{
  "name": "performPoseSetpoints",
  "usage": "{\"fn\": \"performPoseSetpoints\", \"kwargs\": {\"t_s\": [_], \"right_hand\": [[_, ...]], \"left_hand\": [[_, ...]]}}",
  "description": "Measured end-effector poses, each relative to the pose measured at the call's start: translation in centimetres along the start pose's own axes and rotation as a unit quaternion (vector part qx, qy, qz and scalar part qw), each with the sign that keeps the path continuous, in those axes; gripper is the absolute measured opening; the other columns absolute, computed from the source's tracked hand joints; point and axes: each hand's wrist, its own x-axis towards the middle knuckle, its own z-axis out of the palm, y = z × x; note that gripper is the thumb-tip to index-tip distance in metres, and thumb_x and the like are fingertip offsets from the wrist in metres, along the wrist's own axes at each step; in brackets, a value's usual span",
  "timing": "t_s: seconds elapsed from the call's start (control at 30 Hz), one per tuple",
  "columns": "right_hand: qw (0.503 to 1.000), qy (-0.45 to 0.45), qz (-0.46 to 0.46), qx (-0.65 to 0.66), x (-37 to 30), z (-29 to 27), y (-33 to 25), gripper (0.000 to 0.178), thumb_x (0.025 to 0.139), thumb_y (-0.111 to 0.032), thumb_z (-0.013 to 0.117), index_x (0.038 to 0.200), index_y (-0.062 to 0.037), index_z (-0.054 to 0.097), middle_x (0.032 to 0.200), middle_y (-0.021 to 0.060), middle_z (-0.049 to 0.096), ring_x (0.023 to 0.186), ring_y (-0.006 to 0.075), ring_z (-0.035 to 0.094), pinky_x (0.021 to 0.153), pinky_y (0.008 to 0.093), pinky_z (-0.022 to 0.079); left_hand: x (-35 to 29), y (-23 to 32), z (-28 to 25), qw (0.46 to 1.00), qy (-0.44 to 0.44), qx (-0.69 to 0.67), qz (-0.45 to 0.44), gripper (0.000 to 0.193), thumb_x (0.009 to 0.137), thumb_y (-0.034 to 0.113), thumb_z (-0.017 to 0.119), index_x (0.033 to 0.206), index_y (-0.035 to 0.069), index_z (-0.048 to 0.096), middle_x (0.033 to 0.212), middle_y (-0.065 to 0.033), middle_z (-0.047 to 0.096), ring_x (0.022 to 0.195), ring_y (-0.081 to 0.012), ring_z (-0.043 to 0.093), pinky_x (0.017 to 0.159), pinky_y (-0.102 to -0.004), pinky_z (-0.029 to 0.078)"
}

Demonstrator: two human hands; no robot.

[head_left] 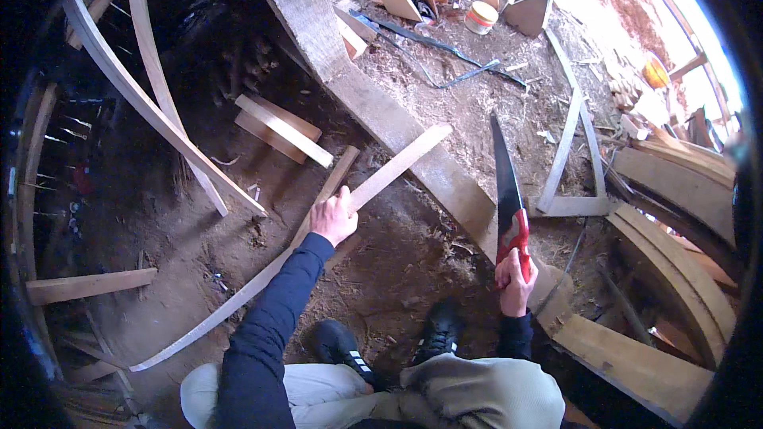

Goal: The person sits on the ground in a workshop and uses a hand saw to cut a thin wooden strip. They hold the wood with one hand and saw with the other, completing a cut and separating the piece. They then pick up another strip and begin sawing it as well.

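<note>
While the left hand (334,216) is closed around a pale wooden strip (397,167), the right hand (517,280) is wrapped around the red handle (517,234) of a saw (506,179), whose dark blade points away from the body. The strip's far end reaches over the broad beam (377,111) that runs diagonally across the dirt floor (381,270); whether it touches the beam's upper face I cannot tell. A long curved length (238,302) runs from the fist toward the lower left, and a darker piece (340,171) shows just beyond the knuckles; the hand hides how these pieces meet.

The beam cuts between the left hand and the saw blade, which stretches past its right-hand edge. Near the blade on the right, a narrow triangular wooden frame (563,155) takes up the ground; farther right, curved timbers (679,270) crowd together. Off the beam's left edge lie short wooden blocks (282,131), with two long bowed strips (151,103) farther left. Across the beam, toward the top, are a dark strap (445,52), a round tub (481,17) and a wooden box (531,6). Two dark shoes (343,347) stand on the floor below the hands, between the forearms.
</note>
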Motion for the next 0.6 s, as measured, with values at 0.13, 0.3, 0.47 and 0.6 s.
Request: {"fn": "performPoseSetpoints", "kwargs": {"t_s": [0.13, 0.3, 0.47, 0.6], "right_hand": [[0.998, 0.012, -0.010, -0.066, 0.6, 0.0, -1.1, 0.027, 0.095, -0.023, 0.059, 0.073, -0.0064, 0.054, 0.055, -0.0015, 0.049, 0.044, 0.0053, 0.042, 0.041, 0.0219, 0.030], [0.983, -0.017, -0.073, -0.168, -1.3, 0.5, -3.1, 0.029, 0.093, -0.026, 0.061, 0.078, -0.0012, 0.058, 0.061, 0.0000, 0.054, 0.049, 0.0065, 0.047, 0.045, 0.0225, 0.035], [0.972, -0.082, -0.109, -0.191, -3.1, 2.0, -5.9, 0.023, 0.087, -0.020, 0.065, 0.075, -0.0013, 0.061, 0.057, 0.0011, 0.053, 0.049, 0.0095, 0.050, 0.046, 0.0247, 0.037], [0.928, -0.176, -0.233, -0.232, -2.4, 3.2, -4.1, 0.010, 0.076, -0.005, 0.067, 0.068, -0.0049, 0.060, 0.050, 0.0041, 0.045, 0.038, 0.0166, 0.043, 0.043, 0.0290, 0.034]], "left_hand": [[1.2, 4.2, -0.3, 0.984, 0.173, -0.024, 0.030, 0.054, 0.069, 0.030, 0.069, 0.112, 0.008, 0.045, 0.104, -0.0169, 0.056, 0.097, -0.0346, 0.058, 0.079, -0.0491, 0.048], [3.6, 4.6, 3.4, 0.989, 0.130, -0.047, -0.060, 0.052, 0.070, 0.032, 0.073, 0.109, 0.011, 0.047, 0.094, -0.0137, 0.060, 0.088, -0.0323, 0.064, 0.070, -0.0460, 0.052], [4.6, 3.7, 3.4, 0.993, 0.028, -0.049, -0.109, 0.052, 0.070, 0.036, 0.076, 0.108, 0.011, 0.050, 0.077, -0.0152, 0.068, 0.074, -0.0345, 0.068, 0.066, -0.0472, 0.054], [4.0, 4.7, 0.6, 0.982, 0.026, -0.171, -0.079, 0.052, 0.069, 0.024, 0.073, 0.109, 0.010, 0.043, 0.087, -0.0189, 0.065, 0.081, -0.0396, 0.064, 0.071, -0.0492, 0.052]]}}
